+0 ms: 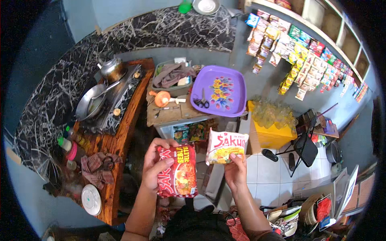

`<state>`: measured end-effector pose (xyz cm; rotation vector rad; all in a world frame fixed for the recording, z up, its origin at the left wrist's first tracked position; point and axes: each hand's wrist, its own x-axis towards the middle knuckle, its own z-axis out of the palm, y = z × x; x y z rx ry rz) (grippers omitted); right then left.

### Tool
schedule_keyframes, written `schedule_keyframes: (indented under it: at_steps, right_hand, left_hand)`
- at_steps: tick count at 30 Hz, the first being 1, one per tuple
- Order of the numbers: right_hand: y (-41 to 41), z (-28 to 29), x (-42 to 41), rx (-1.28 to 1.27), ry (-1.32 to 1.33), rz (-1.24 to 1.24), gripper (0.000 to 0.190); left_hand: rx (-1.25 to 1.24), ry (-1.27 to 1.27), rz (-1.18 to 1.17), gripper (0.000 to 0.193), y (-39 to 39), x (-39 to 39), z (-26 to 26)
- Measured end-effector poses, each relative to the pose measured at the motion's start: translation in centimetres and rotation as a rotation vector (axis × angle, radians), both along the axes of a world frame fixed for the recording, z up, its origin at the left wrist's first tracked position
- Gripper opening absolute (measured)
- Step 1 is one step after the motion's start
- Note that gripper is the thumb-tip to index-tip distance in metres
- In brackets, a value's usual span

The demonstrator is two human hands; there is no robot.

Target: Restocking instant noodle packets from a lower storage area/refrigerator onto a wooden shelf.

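My left hand (155, 165) grips a red packet of instant noodles (181, 173) by its left side, thumb on the front. In my right hand (236, 173) is a white packet of instant noodles (226, 146), pinched at its lower edge with the thumb in front. The two packets are apart, both with their printed fronts facing me. Beyond them, a purple tray (238, 90) with a flower print holds black-handled scissors (203, 101). An orange plastic item (162, 98) lies left of the tray.
On the left, a wooden counter (123, 150) carries a stove with a wok (90, 102) and a kettle (112, 70), plus a cloth (101, 170) and a plate (91, 199). To the right stand a yellow box (270, 132) of clear plastic items and a black folding chair (305, 149). Sachets (301, 57) hang on the wall.
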<state>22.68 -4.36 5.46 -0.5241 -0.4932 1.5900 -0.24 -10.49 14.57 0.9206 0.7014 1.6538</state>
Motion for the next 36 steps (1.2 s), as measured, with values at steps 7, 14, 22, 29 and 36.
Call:
schedule_keyframes:
  at_steps: [7, 14, 22, 29, 36]
  right_hand:
    - [-0.9, -0.5, 2.7, -0.127, 0.175, -0.056, 0.043]
    - [-2.3, 2.9, 5.2, 0.077, -0.233, -0.221, 0.065]
    - [-4.6, 1.9, 8.9, 0.041, 0.039, 0.234, 0.049]
    - [-1.8, -1.5, 11.1, -0.141, -0.223, -0.110, 0.037]
    - [3.6, -1.5, 11.6, -0.258, -0.190, -0.179, 0.036]
  left_hand:
    - [0.045, 0.035, -0.162, 0.033, -0.6, 2.9, 3.4]
    - [0.077, 0.260, -0.394, 0.027, 2.4, 7.9, 5.7]
    - [0.099, 0.496, -0.568, 0.023, 6.9, 15.5, 2.8]
    - [0.019, 1.253, -0.263, 0.055, 10.1, 14.8, 2.6]
    - [-0.042, 1.883, -0.339, 0.043, 12.6, 8.7, 0.1]
